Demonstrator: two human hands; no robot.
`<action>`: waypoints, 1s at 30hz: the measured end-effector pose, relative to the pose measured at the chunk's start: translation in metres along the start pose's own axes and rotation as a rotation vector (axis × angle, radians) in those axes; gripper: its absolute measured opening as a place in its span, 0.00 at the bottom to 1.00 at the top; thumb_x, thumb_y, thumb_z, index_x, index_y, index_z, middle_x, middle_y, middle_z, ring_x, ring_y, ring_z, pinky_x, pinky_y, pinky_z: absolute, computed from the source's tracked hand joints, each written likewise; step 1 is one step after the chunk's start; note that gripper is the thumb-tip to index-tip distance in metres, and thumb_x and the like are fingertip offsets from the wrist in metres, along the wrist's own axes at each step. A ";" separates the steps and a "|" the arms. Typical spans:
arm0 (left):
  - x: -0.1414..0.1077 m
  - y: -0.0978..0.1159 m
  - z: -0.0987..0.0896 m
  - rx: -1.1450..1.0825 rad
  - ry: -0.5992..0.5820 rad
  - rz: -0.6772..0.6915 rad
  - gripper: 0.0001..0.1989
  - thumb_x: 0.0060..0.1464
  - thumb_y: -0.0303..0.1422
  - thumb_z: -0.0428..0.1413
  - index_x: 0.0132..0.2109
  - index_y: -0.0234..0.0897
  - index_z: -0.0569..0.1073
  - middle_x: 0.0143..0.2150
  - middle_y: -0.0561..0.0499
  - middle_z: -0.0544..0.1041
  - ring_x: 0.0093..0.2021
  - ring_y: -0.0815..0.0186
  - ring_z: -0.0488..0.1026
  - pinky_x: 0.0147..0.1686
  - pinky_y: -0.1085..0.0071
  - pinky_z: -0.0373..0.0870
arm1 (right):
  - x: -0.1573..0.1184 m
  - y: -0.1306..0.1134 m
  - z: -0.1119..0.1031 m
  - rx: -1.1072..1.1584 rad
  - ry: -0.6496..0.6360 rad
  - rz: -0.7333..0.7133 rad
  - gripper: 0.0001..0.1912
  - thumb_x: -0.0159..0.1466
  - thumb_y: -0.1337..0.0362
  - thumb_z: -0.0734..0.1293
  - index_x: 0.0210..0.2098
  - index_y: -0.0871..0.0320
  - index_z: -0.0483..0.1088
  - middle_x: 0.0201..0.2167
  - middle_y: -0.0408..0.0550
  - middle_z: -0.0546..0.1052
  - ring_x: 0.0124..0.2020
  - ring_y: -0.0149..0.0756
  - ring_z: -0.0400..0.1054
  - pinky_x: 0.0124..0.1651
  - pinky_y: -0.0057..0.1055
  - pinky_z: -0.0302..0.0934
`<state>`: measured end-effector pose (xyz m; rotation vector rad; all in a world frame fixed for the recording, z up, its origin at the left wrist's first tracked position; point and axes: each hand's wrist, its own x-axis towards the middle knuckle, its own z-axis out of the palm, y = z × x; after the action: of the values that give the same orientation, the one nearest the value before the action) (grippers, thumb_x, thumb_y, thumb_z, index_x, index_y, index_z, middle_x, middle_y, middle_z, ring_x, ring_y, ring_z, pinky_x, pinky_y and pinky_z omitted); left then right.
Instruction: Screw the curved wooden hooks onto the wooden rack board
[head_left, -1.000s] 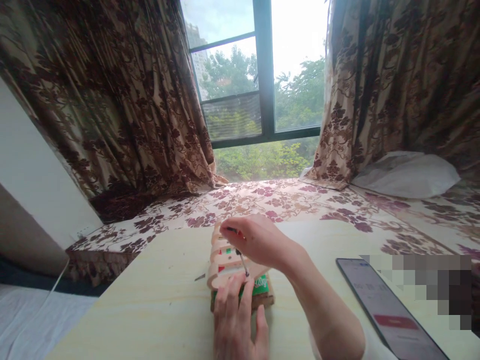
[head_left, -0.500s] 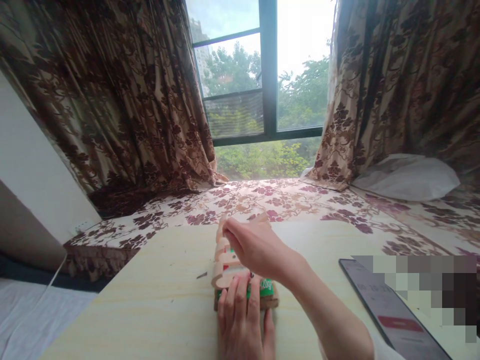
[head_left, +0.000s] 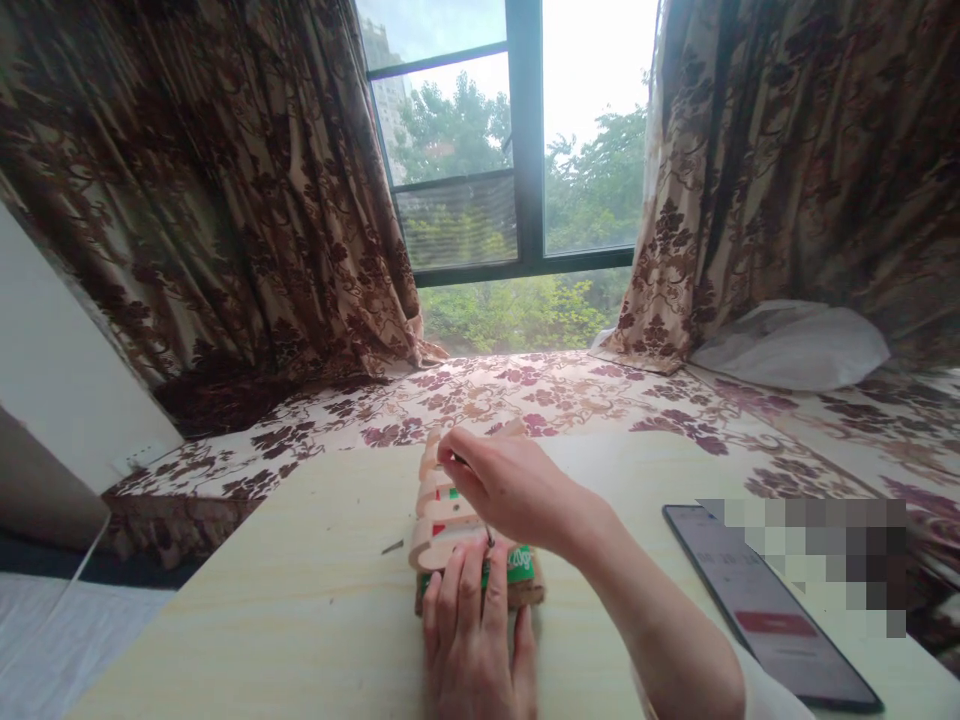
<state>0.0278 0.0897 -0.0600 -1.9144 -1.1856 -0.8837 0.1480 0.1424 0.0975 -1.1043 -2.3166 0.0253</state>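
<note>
My left hand (head_left: 472, 625) lies with fingers stretched out, fingertips pressing on the near end of a pale wooden piece (head_left: 435, 553) with rounded ends. This piece rests on a brown box (head_left: 525, 595) with a green printed label (head_left: 521, 563). Above it, my right hand (head_left: 499, 485) reaches across from the right, closed, with a little of something dark showing at its fingers; what it grips is mostly hidden. A small dark metal bit (head_left: 491, 538) shows by the left fingertips. More wooden slats are partly covered by the right hand.
A small screw-like metal piece (head_left: 392, 547) lies on the pale table (head_left: 262, 600), left of the box. A phone (head_left: 765, 610) lies at the right. Beyond the table are a flowered cover (head_left: 525, 385), curtains (head_left: 300, 200) and a white plastic bag (head_left: 795, 345).
The view has shifted slightly, so everything sits a little further left. My right hand stays closed over the wood with a small change in its turn; my left hand keeps its place.
</note>
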 end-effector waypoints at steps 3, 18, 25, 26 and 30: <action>0.001 0.001 -0.001 -0.006 -0.025 -0.006 0.28 0.52 0.30 0.54 0.60 0.30 0.61 0.57 0.38 0.68 0.59 0.53 0.61 0.57 0.55 0.54 | 0.002 0.002 0.003 -0.036 0.009 0.033 0.09 0.68 0.63 0.55 0.41 0.56 0.64 0.28 0.44 0.75 0.24 0.29 0.61 0.26 0.28 0.41; -0.002 0.004 -0.002 -0.067 -0.037 -0.042 0.29 0.52 0.29 0.53 0.61 0.32 0.60 0.58 0.39 0.68 0.60 0.54 0.61 0.59 0.56 0.52 | 0.003 0.008 -0.004 -0.024 0.082 0.061 0.09 0.66 0.63 0.58 0.34 0.56 0.68 0.27 0.43 0.73 0.27 0.29 0.61 0.29 0.27 0.44; 0.003 0.005 -0.004 -0.061 -0.003 -0.039 0.28 0.52 0.27 0.53 0.61 0.29 0.61 0.57 0.36 0.68 0.59 0.52 0.61 0.58 0.54 0.54 | 0.000 0.004 -0.010 0.102 0.054 -0.014 0.13 0.67 0.60 0.57 0.32 0.56 0.69 0.28 0.42 0.74 0.29 0.27 0.62 0.30 0.26 0.46; 0.003 0.005 -0.004 -0.063 0.001 -0.038 0.28 0.52 0.27 0.53 0.61 0.29 0.60 0.57 0.37 0.68 0.59 0.53 0.61 0.58 0.55 0.54 | 0.000 0.004 -0.010 0.119 0.046 -0.027 0.13 0.67 0.60 0.58 0.32 0.56 0.69 0.28 0.42 0.74 0.29 0.27 0.62 0.30 0.26 0.46; 0.001 0.004 -0.004 -0.052 -0.032 -0.037 0.30 0.52 0.28 0.53 0.62 0.31 0.59 0.59 0.38 0.67 0.61 0.53 0.60 0.60 0.55 0.53 | 0.003 0.007 -0.008 0.040 0.086 0.048 0.14 0.66 0.56 0.60 0.31 0.57 0.70 0.24 0.42 0.73 0.26 0.27 0.61 0.29 0.27 0.44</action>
<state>0.0307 0.0859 -0.0581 -1.9599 -1.2312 -0.9150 0.1555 0.1472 0.1034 -1.1190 -2.2040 0.0419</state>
